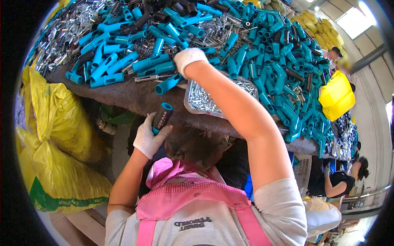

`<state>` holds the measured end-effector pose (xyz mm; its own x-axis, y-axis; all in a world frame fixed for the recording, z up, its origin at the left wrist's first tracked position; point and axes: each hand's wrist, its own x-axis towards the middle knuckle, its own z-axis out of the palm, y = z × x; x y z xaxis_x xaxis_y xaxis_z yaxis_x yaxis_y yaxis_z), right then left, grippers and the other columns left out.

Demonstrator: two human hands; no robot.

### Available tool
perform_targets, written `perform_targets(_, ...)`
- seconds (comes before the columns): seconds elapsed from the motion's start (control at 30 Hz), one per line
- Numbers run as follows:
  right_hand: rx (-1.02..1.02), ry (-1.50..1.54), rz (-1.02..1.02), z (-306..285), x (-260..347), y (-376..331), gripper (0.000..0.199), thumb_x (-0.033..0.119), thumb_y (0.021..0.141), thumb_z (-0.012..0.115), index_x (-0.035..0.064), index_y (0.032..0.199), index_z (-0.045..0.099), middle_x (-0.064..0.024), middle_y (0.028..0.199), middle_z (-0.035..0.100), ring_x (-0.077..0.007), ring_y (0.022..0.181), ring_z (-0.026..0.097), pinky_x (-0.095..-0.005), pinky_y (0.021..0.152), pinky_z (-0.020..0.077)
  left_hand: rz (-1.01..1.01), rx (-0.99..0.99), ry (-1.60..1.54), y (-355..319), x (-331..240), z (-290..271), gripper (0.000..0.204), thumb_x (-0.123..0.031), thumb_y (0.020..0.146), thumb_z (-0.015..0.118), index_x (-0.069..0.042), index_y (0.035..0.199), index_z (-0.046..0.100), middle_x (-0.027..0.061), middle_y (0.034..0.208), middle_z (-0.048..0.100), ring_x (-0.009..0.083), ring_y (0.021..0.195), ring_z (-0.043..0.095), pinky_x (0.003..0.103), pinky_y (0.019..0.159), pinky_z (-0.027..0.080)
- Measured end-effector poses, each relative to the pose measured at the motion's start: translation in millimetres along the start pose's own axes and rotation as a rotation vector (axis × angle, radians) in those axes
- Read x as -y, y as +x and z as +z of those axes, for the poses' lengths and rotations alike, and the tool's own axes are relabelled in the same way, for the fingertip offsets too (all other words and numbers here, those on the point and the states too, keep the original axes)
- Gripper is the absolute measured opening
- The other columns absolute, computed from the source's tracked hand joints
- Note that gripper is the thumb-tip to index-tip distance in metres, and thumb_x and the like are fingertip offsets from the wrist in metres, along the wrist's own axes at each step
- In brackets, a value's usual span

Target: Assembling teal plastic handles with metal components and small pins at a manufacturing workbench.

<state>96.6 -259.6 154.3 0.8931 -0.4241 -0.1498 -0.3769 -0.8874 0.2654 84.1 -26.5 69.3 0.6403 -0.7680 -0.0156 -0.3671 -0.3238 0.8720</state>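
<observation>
My left hand [150,138], in a white glove, is wrapped round a black sleeve with a teal inner rim [163,116]. The sleeve is held upright in front of the table edge, its open end facing up. My right hand [188,58], gloved too, reaches into the near side of a heap of teal plastic tubes [107,67]. Its fingers are hidden behind the back of the hand, so I cannot see what they touch. Just below it, a slanted teal tube [167,84] lies at the table's edge, beside a thin metal rod [151,77].
Below my right forearm sits a clear plastic tray [189,107] of small silver metal pieces. Loose metal parts [61,45] pile up at the far left. Yellow sacks [65,164] stand at the left. A yellow container [337,96] and a co-worker [340,180] are at the right.
</observation>
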Motion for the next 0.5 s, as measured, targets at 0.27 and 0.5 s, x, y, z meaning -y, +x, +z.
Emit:
perform_targets(0.27,-0.401,1.018,0.013,10.8,-79.8,-68.5,0.021,0.010,0.089,0.050,0.0027,0.106,0.061,-0.0048,0.078,0.062,-0.0088,0.072,0.057,-0.0238,0.068,0.0476,0.233,-0.038,-0.065,15.9,6.3,10.6,0.053,-0.032,0.073,0.073,0.001,0.109,0.054,0.0198,0.095,0.063,0.0327,0.089,0.062,0.036,0.078,0.048)
perform_targets(0.5,-0.165,1.041,-0.310,33.1,-40.4,-184.8,0.021,0.001,0.089,0.050,-0.0003,0.107,0.060,-0.0058,0.088,0.063,-0.0104,0.075,0.060,-0.0250,0.071,0.0498,0.245,0.341,-0.003,20.7,-22.4,23.9,0.046,-0.036,0.073,0.071,-0.008,0.107,0.056,0.0159,0.093,0.062,0.0337,0.088,0.061,0.037,0.076,0.047)
